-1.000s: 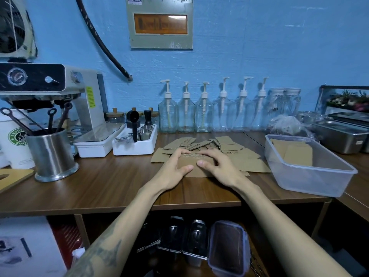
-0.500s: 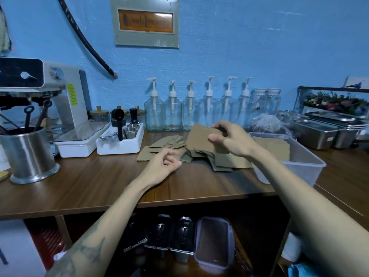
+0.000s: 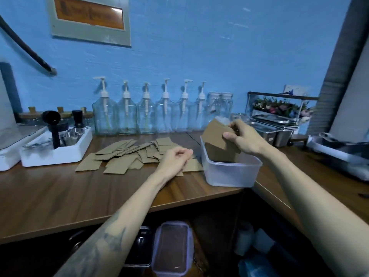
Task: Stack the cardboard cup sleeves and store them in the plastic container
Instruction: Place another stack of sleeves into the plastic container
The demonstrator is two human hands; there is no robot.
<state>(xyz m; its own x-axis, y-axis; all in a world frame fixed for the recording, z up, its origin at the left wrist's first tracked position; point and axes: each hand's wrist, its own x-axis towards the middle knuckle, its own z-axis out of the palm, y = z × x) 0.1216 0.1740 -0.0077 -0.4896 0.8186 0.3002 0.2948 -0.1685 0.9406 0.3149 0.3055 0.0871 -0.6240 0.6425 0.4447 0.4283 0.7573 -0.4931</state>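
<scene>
Right hand (image 3: pixel 246 137) moved sleeve stack (image 3: pixel 218 136) over container (image 3: pixel 229 173) — wooden counter (image 3: pixel 60 192).

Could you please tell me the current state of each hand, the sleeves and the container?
Right hand: pinching sleeve stack, tilted over container.
Left hand: loosely curled, empty, over loose sleeves.
Loose sleeves: scattered flat on counter.
Container: open, lidless.

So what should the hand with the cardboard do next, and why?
Probably lower the stack of cup sleeves flat into the plastic container and let go. The right hand holds it tilted above the container's back end, where other sleeves already lie. The left hand, loosely curled, waits by the loose sleeves.
</scene>
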